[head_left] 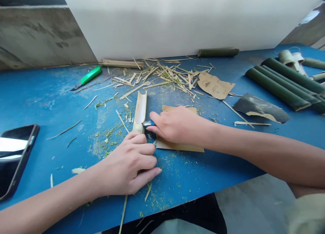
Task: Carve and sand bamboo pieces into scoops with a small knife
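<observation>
A single camera looks from the head of the person, forward and down. It is quite near to the left hand (pixel 135 163) and the right hand (pixel 176 124) over the blue tabletop (pixel 38 95), and it sees also the white panel (pixel 175 24) behind.

There are two hands (pixel 138 163), one held bamboo piece (pixel 140 108), two knives (pixel 150 123) and one phone (pixel 21 156).

Mid-scene on my feed lies a pale, half-round split-bamboo piece (pixel 140 108), hollow side up, running near to far, near end hidden from me; a blue-handled metal knife (pixel 150 123) points left, tip at the bamboo's right edge.
</observation>
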